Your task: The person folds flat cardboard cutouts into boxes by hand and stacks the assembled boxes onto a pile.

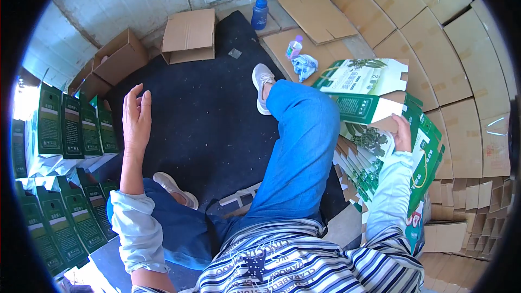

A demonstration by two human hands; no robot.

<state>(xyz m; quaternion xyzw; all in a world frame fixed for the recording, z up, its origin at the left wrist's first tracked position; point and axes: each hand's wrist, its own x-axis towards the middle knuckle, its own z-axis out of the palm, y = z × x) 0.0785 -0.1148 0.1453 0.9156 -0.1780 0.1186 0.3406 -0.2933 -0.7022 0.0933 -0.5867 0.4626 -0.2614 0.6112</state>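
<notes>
My right hand [402, 133] is closed on the edge of a green and white printed carton [355, 107], partly unfolded, with a plant picture and a cord handle. Beneath and beside it lies a stack of flattened cartons [429, 154] of the same print, fanned out by my right thigh. My left hand [137, 116] is raised over the black mat, fingers stretched out, with nothing in it. Nearest to it, on the left, stand rows of assembled green boxes [70, 125], in an upper and a lower row.
Open brown boxes [190, 35] stand along the back wall. A blue bottle [260, 13], a small purple-capped bottle [294, 47] and a blue-white packet [304, 67] are beyond my foot. Stacked cardboard [434, 70] lines the right side. My legs stretch across the black mat [217, 114].
</notes>
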